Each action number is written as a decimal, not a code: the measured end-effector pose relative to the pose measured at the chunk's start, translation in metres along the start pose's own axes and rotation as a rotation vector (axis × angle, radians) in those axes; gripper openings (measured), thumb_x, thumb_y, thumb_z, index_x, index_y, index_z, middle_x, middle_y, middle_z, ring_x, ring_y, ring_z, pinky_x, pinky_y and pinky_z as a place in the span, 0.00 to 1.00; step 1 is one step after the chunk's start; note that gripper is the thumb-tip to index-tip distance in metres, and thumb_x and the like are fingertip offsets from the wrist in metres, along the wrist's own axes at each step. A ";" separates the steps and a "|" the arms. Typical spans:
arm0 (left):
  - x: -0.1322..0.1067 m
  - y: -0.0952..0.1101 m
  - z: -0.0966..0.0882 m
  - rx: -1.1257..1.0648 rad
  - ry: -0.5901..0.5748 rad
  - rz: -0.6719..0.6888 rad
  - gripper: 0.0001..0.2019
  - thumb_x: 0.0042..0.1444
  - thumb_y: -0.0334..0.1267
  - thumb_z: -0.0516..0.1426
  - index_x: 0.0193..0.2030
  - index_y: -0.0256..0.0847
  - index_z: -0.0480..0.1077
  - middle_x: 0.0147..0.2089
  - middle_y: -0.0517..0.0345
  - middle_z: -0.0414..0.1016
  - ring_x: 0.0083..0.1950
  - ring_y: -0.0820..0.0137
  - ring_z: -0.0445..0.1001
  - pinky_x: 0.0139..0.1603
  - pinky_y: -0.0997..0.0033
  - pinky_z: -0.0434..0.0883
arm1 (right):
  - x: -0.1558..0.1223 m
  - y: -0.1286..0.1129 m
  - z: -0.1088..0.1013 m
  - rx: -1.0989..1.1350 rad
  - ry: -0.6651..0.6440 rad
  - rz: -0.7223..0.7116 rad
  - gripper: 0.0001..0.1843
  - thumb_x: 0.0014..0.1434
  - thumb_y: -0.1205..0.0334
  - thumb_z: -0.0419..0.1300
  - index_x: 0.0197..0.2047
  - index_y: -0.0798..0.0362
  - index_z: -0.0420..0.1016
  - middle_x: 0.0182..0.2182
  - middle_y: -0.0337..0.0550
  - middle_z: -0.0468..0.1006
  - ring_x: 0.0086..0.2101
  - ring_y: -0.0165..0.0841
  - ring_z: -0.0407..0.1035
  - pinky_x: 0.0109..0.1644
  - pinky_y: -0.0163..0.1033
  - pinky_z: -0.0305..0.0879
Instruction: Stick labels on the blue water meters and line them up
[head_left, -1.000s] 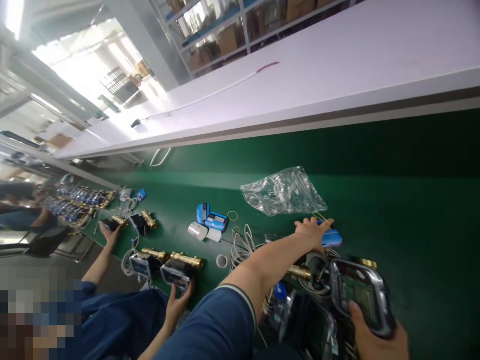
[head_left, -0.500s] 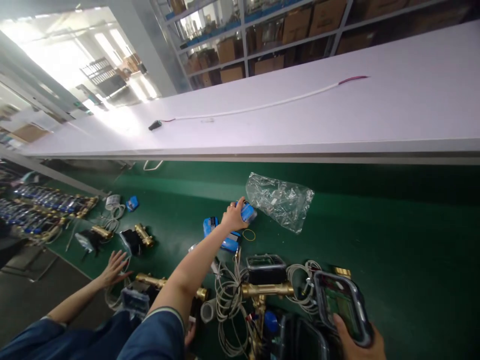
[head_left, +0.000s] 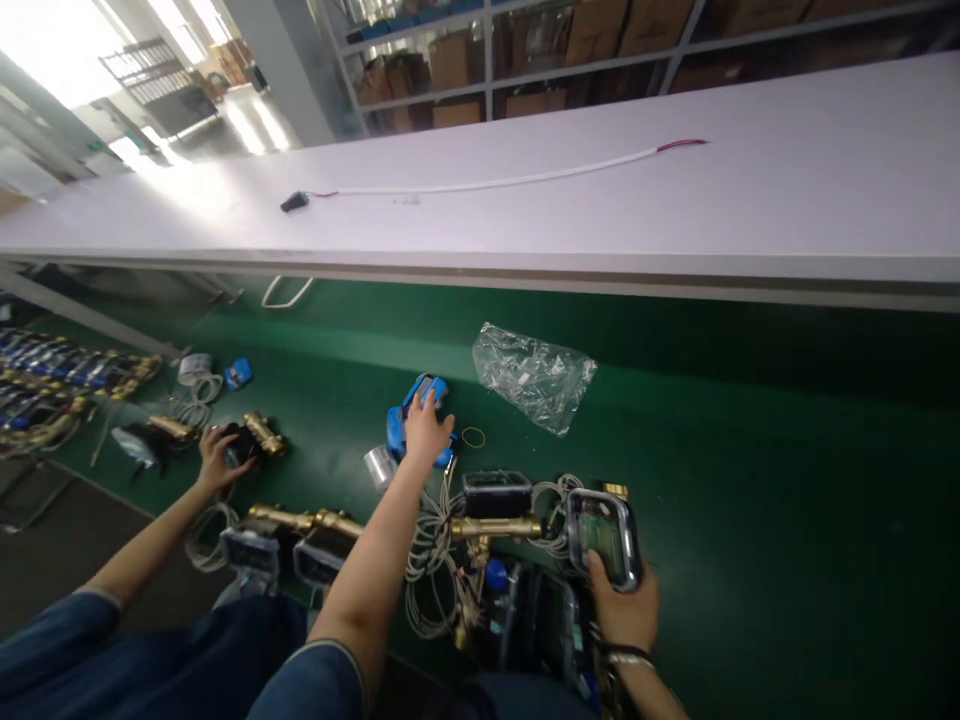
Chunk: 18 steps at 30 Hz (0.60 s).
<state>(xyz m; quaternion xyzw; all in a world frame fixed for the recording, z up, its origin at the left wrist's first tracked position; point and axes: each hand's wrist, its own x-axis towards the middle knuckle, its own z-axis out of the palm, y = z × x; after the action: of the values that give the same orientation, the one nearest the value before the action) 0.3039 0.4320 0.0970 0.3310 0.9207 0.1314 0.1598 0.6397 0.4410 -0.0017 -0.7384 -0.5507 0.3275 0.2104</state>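
Note:
My right hand [head_left: 626, 600], wearing a bracelet, grips a meter display unit [head_left: 601, 535] with a clear-windowed dark housing, thumb on its front. Below it lie more dark meter housings [head_left: 544, 620]. Just left, a brass pipe fitting [head_left: 495, 527] with a dark display box [head_left: 496, 493] rests beside coiled grey cables [head_left: 431, 600]. My left hand is out of sight. A co-worker reaches in from the left: their right hand [head_left: 427, 432] is over blue packs [head_left: 397, 425], and their left hand [head_left: 215, 462] is at a black meter [head_left: 241, 445].
A white shelf [head_left: 480, 225] with a thin white cable [head_left: 510, 182] overhangs the green bench [head_left: 750, 430]. A clear plastic bag [head_left: 532, 375] and a yellow rubber band [head_left: 473, 437] lie behind the meters. Brass-fitted meters [head_left: 251, 550] lie to the left.
The view has shifted. The co-worker's right hand has moved a blue pack left onto the others; their left hand has reached the black meter. A hand at the lower middle no longer shows.

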 end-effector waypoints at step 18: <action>-0.357 0.053 0.157 -0.334 0.076 -0.285 0.29 0.55 0.32 0.54 0.64 0.48 0.58 0.68 0.52 0.55 0.69 0.60 0.52 0.68 0.53 0.52 | 0.042 -0.025 0.005 -0.060 -0.491 -0.477 0.35 0.51 0.51 0.66 0.55 0.64 0.63 0.49 0.65 0.69 0.49 0.55 0.67 0.50 0.60 0.65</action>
<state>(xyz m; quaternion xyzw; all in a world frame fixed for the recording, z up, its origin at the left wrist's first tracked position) 0.6545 0.2609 0.0455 0.1612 0.9289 0.2707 0.1946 0.6270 0.4883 0.0006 -0.4938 -0.7514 0.4207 0.1201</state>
